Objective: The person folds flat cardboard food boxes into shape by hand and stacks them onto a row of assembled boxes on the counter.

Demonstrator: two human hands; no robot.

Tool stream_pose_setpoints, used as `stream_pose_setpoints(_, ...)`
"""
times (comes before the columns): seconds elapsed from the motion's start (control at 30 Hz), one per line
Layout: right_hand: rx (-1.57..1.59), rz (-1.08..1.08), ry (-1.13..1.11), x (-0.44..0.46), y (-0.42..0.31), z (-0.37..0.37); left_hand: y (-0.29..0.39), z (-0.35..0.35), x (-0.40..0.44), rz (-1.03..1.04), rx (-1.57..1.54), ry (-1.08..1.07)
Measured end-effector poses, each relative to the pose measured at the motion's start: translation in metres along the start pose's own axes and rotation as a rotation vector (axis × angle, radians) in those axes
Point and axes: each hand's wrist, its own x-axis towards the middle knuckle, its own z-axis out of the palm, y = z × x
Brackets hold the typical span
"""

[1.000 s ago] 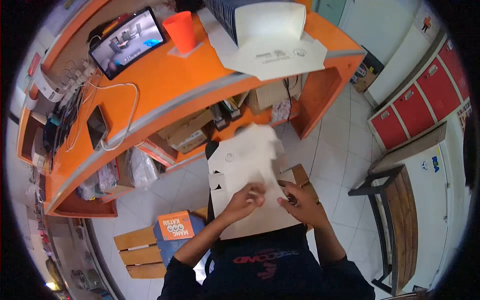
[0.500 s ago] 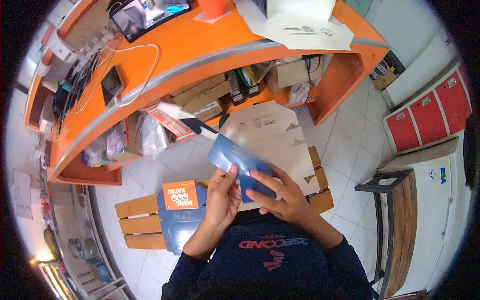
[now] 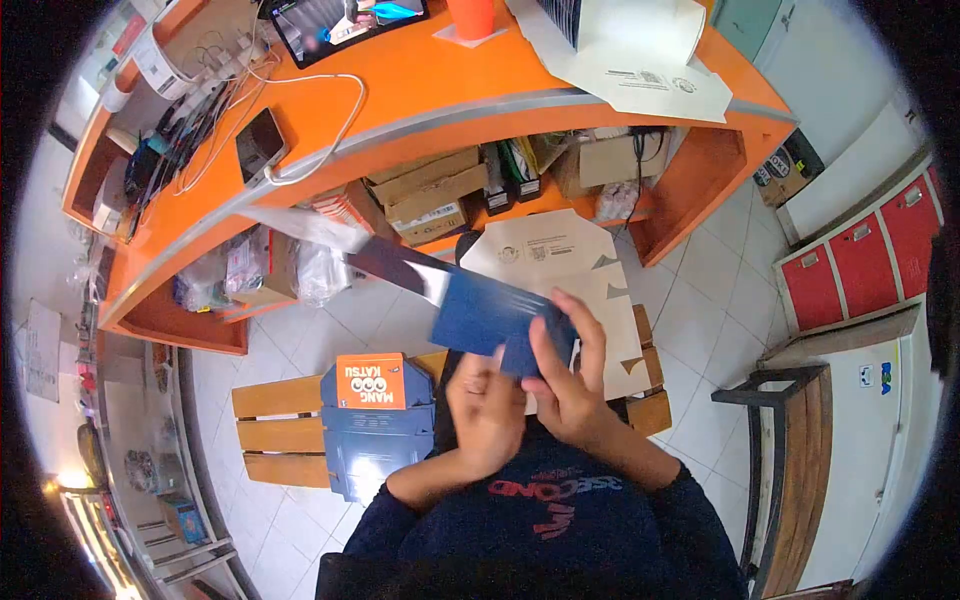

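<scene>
A dark blue folding carton (image 3: 490, 315) is held up in front of my body, its far part stretching to the upper left and blurred. My left hand (image 3: 485, 415) grips its lower edge. The fingers of my right hand (image 3: 570, 370) close on its right end. Behind and below it, a flat cream cardboard sheet (image 3: 570, 265) with printed marks and notched edges lies over my lap. To the left, a flat blue carton with an orange printed panel (image 3: 370, 385) rests on a slatted wooden bench (image 3: 280, 435).
An orange curved counter (image 3: 420, 70) carries a tablet (image 3: 345, 25), an orange cup (image 3: 472, 18), a phone (image 3: 262, 145) with cables and more cream cartons (image 3: 665, 90). Boxes (image 3: 425, 195) fill its shelf. At right are a wood-and-metal bench (image 3: 790, 470) and red lockers (image 3: 850, 265).
Earlier my hands were over the cream sheet; then the blue carton came up in them. Since then it has shifted slightly right, and the view has turned a little.
</scene>
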Motion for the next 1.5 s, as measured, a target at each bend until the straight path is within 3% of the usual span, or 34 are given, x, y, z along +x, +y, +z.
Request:
stream_pose_setpoints(0.13,-0.078,0.218,0.061,-0.005,-0.017,0.012,-0.013,-0.008,-0.004,-0.019,0.066,-0.096)
stream_pose_setpoints(0.17,0.001,0.206,0.047,-0.005,-0.016,0.013,-0.010,-0.009,-0.001,0.090,0.023,-0.154)
stream_pose_setpoints(0.27,0.398,0.256,-0.111,-0.001,0.004,-0.007,0.012,-0.027,0.007,-0.057,0.484,-0.086)
stream_pose_setpoints(0.3,0.386,0.289,-0.110,0.008,0.010,-0.016,0.025,-0.033,0.012,-0.152,0.653,-0.171)
stream_pose_setpoints(0.43,0.205,0.273,-0.206,0.038,0.039,-0.026,0.036,-0.058,0.019,-0.267,0.790,-0.638)
stream_pose_setpoints(0.53,0.239,0.243,-0.386,0.031,0.064,-0.010,0.024,-0.070,0.020,-0.367,0.759,-0.627)
stream_pose_setpoints(0.63,0.230,0.163,-0.442,0.019,0.066,0.003,0.004,-0.075,0.019,-0.436,0.634,-0.367)
stream_pose_setpoints(0.73,0.248,0.238,-0.448,0.015,0.061,0.006,-0.010,-0.085,0.026,-0.522,0.478,-0.318)
stream_pose_setpoints(0.87,0.192,0.323,-0.409,0.008,0.057,0.010,-0.017,-0.087,0.027,-0.520,0.497,-0.335)
stream_pose_setpoints(0.97,0.158,0.261,-0.609,0.004,0.052,-0.001,-0.019,-0.090,0.030,-0.579,0.475,-0.353)
stream_pose_setpoints(1.0,0.141,0.237,-0.655,0.002,0.051,-0.003,-0.018,-0.088,0.029,-0.540,0.483,-0.354)
stream_pose_setpoints(1.03,0.210,0.380,-0.716,0.002,0.054,-0.003,-0.016,-0.083,0.028,-0.500,0.492,-0.355)
stream_pose_setpoints(1.13,0.142,0.388,-0.659,0.004,0.054,-0.009,-0.020,-0.078,0.028,-0.448,0.484,-0.365)
stream_pose_setpoints(1.23,0.105,0.244,-0.700,-0.004,0.056,-0.012,-0.018,-0.074,0.031,-0.430,0.566,-0.384)
stream_pose_setpoints(1.33,0.178,0.168,-0.524,-0.003,0.065,-0.013,-0.023,-0.081,0.032,-0.316,0.496,-0.318)
stream_pose_setpoints(1.37,0.208,0.286,-0.464,-0.002,0.071,-0.021,-0.025,-0.084,0.033,-0.256,0.439,-0.282)
stream_pose_setpoints(1.43,0.267,0.515,-0.339,-0.001,0.087,-0.051,-0.017,-0.084,0.039,0.066,0.355,-0.263)
stream_pose_setpoints(1.5,0.777,0.869,-0.033,0.007,0.096,-0.085,-0.004,-0.099,0.049,0.366,0.599,-0.419)
